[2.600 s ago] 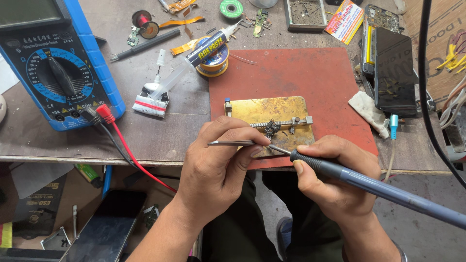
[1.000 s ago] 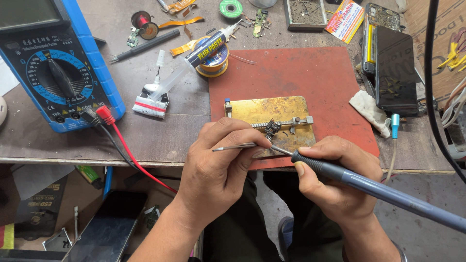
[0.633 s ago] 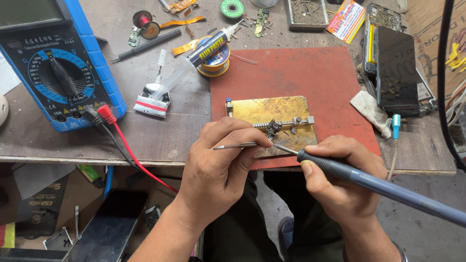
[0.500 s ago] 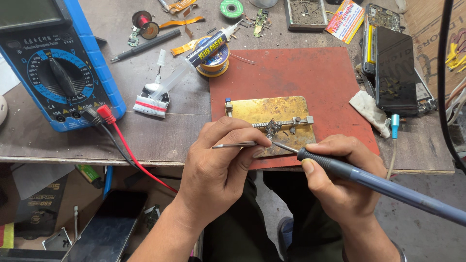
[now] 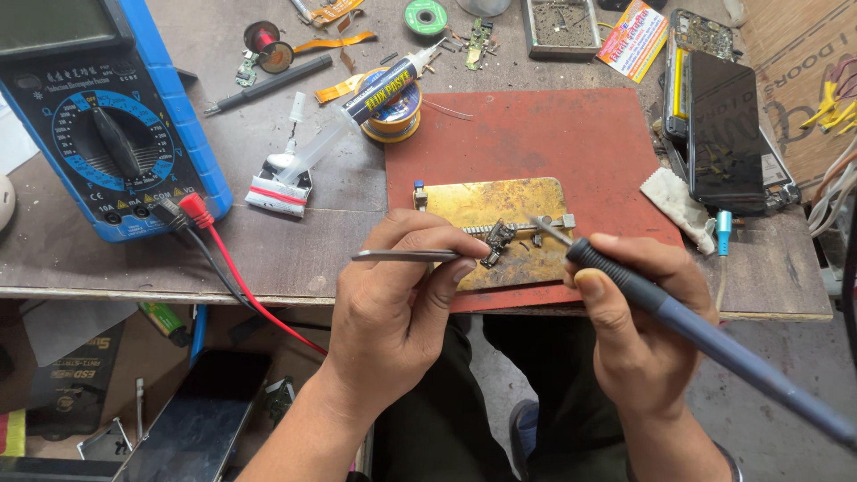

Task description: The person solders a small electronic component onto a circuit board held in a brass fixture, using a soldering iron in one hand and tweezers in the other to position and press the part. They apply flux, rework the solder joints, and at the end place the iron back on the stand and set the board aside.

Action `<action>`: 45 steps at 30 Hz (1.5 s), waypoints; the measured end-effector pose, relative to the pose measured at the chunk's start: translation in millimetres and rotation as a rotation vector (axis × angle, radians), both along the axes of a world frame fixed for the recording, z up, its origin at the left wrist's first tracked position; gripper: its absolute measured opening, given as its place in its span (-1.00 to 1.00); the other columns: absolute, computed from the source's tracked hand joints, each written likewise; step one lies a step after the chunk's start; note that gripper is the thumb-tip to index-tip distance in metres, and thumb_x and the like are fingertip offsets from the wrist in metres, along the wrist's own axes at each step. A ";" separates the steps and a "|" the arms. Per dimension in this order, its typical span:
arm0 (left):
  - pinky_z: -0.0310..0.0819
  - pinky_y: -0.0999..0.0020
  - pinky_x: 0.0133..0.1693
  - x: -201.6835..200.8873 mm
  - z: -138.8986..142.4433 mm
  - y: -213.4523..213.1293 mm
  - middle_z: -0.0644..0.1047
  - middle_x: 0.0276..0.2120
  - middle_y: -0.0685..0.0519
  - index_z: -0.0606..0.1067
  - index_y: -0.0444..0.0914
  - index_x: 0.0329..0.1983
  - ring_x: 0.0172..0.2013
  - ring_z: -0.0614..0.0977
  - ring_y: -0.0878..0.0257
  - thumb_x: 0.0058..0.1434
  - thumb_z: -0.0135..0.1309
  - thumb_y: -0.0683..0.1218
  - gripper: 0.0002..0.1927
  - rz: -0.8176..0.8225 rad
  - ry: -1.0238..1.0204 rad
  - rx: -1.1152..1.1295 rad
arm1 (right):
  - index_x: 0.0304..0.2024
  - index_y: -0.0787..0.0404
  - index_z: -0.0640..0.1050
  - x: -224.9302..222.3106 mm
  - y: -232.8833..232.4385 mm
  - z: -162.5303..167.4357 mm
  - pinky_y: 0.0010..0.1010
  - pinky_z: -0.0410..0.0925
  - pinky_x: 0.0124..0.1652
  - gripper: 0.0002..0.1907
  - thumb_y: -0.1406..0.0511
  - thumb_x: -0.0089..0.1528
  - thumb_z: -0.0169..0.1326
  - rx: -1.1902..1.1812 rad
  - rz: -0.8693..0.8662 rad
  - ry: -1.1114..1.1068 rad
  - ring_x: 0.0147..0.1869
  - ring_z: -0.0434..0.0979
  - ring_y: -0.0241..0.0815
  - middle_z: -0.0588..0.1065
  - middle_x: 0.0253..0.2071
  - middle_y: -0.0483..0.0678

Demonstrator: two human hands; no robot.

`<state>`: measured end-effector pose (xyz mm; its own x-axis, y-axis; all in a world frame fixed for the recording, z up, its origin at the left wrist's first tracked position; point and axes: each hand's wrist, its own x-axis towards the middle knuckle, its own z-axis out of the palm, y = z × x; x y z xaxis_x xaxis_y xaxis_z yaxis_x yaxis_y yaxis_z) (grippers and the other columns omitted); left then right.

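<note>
Soldering iron [image 5: 678,308] tip apparently lifted off small part [image 5: 496,239].

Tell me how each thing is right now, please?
left hand: pinching tweezers
tweezers: tips at the small part
small part: clamped on brass holder
brass holder: flat on red mat
right hand: gripping soldering iron
soldering iron: tip lifted beside part
multimeter: leads plugged in

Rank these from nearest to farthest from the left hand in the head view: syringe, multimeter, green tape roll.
From the left hand:
1. Syringe, up and slightly left, beside the red mat.
2. Multimeter, far left.
3. Green tape roll, at the top edge.
</note>
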<state>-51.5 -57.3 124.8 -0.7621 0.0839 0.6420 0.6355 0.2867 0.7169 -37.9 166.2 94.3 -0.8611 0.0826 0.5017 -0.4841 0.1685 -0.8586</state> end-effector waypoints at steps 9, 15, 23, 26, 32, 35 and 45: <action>0.54 0.33 -0.13 -0.8 0.3 2.0 0.59 -0.16 0.03 0.56 -0.24 -0.06 -0.13 0.64 0.16 0.35 0.16 -0.29 -0.85 0.009 0.001 0.011 | 0.10 0.30 0.46 -6.8 -12.8 23.9 -0.43 0.50 0.10 -0.78 0.50 0.40 0.08 0.155 0.064 0.024 0.07 0.65 -0.18 0.60 0.03 0.10; 0.53 0.33 -0.12 -1.6 -0.5 0.4 0.60 -0.15 0.06 0.55 -0.24 -0.04 -0.12 0.63 0.16 0.37 0.15 -0.29 -0.85 0.013 0.023 0.008 | 0.08 0.23 0.48 -31.0 -19.8 44.0 -0.45 0.48 0.02 -0.62 0.54 0.24 0.19 0.474 0.068 0.162 0.06 0.64 -0.18 0.57 0.02 0.05; 0.54 0.34 -0.16 -1.7 -2.3 1.6 0.56 -0.15 0.02 0.55 -0.24 -0.03 -0.15 0.64 0.18 0.37 0.16 -0.28 -0.85 0.011 -0.008 0.029 | 0.01 0.17 0.53 -33.3 -24.0 45.5 -0.37 0.46 0.03 -0.62 0.50 0.16 0.27 0.593 0.098 0.216 0.08 0.60 -0.11 0.59 0.00 -0.02; 0.54 0.35 -0.17 -1.7 -2.1 1.3 0.56 -0.15 0.02 0.56 -0.24 -0.04 -0.16 0.64 0.19 0.36 0.16 -0.28 -0.85 0.010 -0.013 0.023 | 0.00 0.16 0.53 -31.8 -22.4 42.8 -0.34 0.45 0.03 -0.61 0.48 0.14 0.30 0.628 0.076 0.251 0.06 0.59 -0.10 0.60 -0.01 -0.02; 0.54 0.34 -0.18 -2.7 -1.8 2.4 0.57 -0.16 0.02 0.56 -0.24 -0.05 -0.17 0.64 0.18 0.34 0.17 -0.28 -0.85 0.006 -0.027 0.023 | 0.00 0.17 0.53 -32.1 -20.5 39.1 -0.43 0.50 -0.03 -0.64 0.50 0.20 0.29 0.532 0.074 0.208 0.03 0.63 -0.15 0.60 -0.02 -0.01; 0.54 0.32 -0.14 -3.1 -2.3 2.5 0.58 -0.16 0.03 0.56 -0.24 -0.04 -0.13 0.64 0.16 0.35 0.17 -0.28 -0.84 0.010 -0.009 0.007 | 0.02 0.17 0.52 -33.4 -21.1 37.5 -0.40 0.48 0.02 -0.64 0.51 0.20 0.27 0.546 0.080 0.236 0.06 0.62 -0.14 0.60 0.00 -0.01; 0.56 0.32 -0.12 -4.7 -1.8 5.0 0.58 -0.15 0.02 0.55 -0.26 -0.05 -0.11 0.64 0.14 0.35 0.16 -0.30 -0.84 0.004 0.003 0.004 | 0.01 0.22 0.53 -31.9 -19.4 35.8 -0.43 0.52 -0.10 -0.64 0.50 0.19 0.28 0.479 0.104 0.169 0.02 0.65 -0.17 0.59 -0.02 0.06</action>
